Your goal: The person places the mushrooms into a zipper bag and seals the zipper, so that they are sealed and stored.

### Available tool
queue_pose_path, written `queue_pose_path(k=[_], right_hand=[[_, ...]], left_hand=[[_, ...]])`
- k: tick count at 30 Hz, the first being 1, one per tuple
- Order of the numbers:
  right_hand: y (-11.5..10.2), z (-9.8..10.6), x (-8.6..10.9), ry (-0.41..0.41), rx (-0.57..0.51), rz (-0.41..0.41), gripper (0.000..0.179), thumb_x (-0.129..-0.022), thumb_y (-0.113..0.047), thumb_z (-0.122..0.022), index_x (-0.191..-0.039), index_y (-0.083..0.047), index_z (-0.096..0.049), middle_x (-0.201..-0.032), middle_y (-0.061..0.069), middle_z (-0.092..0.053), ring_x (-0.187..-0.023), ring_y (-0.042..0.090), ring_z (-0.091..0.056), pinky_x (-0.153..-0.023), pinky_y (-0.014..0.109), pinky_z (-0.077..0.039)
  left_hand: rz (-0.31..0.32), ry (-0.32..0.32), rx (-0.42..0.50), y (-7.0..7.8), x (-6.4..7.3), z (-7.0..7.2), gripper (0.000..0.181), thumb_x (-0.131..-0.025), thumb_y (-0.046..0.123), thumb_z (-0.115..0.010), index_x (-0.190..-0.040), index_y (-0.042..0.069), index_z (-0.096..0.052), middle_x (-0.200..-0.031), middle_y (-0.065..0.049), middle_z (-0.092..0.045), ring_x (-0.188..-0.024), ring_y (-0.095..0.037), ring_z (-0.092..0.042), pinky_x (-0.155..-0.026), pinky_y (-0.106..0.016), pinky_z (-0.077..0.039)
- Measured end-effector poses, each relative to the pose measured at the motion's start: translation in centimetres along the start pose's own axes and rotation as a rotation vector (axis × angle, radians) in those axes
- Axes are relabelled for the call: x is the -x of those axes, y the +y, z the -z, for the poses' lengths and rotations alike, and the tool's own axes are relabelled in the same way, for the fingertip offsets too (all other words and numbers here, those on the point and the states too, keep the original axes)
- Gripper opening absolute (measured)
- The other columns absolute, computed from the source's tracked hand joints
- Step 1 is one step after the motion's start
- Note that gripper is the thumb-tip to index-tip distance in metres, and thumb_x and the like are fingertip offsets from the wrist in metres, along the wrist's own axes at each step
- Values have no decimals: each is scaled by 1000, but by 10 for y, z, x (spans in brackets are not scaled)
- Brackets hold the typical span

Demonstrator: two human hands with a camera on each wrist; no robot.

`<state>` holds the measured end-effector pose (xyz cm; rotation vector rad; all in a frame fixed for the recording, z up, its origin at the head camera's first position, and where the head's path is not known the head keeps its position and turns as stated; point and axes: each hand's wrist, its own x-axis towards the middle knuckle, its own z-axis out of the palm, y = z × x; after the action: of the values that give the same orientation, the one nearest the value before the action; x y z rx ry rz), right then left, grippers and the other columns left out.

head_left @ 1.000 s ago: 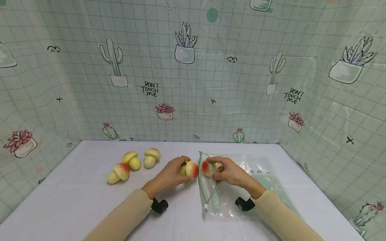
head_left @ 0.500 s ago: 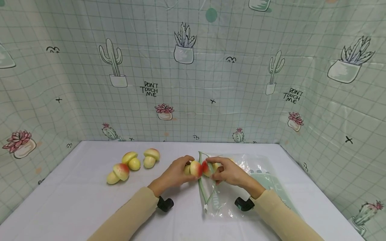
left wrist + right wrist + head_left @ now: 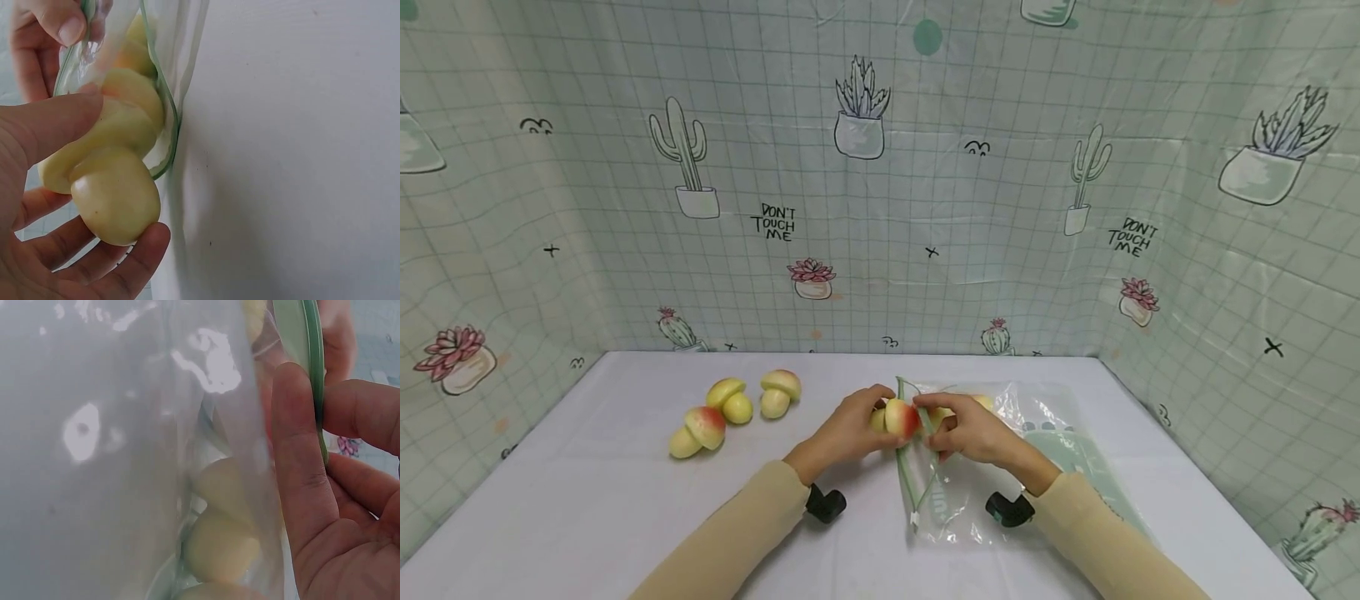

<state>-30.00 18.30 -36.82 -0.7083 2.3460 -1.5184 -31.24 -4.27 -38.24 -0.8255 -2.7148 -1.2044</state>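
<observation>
My left hand [image 3: 852, 425] holds a toy mushroom [image 3: 899, 418] with a red and yellow cap and pale stem, thumb on the cap and fingers under it. In the left wrist view the mushroom's stem [image 3: 115, 197] points toward me and its cap is at the mouth of a clear zip bag [image 3: 169, 119]. My right hand [image 3: 973, 429] pinches the bag's green zip edge [image 3: 315, 369] between thumb and fingers, keeping the mouth apart. Inside the bag, other mushrooms [image 3: 219, 547] show through the plastic, partly hidden by glare and my right hand.
Several more toy mushrooms lie at the table's left: a red-capped one [image 3: 703, 427], a yellow one [image 3: 730, 400] and a pale one [image 3: 779, 392]. The bag's printed green part [image 3: 1063, 454] spreads under my right forearm. A patterned curtain [image 3: 880, 208] stands behind the white table [image 3: 587, 500].
My left hand has moved right with the mushroom, from left of the bag to its mouth. My right hand has stayed in place on the zip edge.
</observation>
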Motion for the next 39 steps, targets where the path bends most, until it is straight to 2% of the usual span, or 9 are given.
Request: queue_pose_path(k=[7,18,25,29,33,39], right_hand=[[-1,-1,1,-2,-2,-4,64,-79,7,-65,-140,2,-43,-132,21,-43,-74,23,-61,-64,42,-57],[-5,0,1,-7,-16,-5,64,-81,8,-62,-141,1,-42,-139,22,-38,-83,23,-62,-66,42,-57],[-4,1,2,-1,-18,-5,64,-81,7,-62,-141,1,-42,-138,24,-38,-83,24,-62,-66,42,-57],[-2,2,2,11,-10,-7,64,-80,7,-63,-141,1,-43,-137,24,-39,-83,23,-63,-65,42,-57],[-1,2,1,6,-9,-6,64,-80,7,-63,-141,1,-43,-139,24,-39,-84,24,-63,-65,42,-57],[-1,2,1,1,-21,-6,64,-80,8,-63,-140,1,-43,-138,25,-39,-85,28,-63,-65,42,-57]], left_hand=[[13,-14,-7,0,-2,-7,57,-75,24,-82,-122,8,-53,-114,-9,-60,-103,-21,-58,-86,-36,-48],[22,-15,-13,1,-8,-9,58,-75,25,-83,-122,8,-53,-114,-8,-60,-103,-21,-57,-86,-37,-48],[22,-31,-16,-1,-9,-8,58,-75,26,-82,-122,9,-53,-113,-9,-61,-100,-20,-58,-84,-35,-47],[9,-37,20,-3,-8,-4,57,-75,22,-82,-122,8,-53,-109,-11,-64,-96,-20,-58,-82,-36,-47],[13,-46,61,-7,-5,-2,56,-76,16,-81,-124,8,-53,-111,-12,-63,-102,-24,-58,-87,-40,-47],[1,-52,60,-11,-2,0,51,-79,9,-76,-124,7,-54,-113,-15,-63,-106,-28,-60,-89,-42,-48]])
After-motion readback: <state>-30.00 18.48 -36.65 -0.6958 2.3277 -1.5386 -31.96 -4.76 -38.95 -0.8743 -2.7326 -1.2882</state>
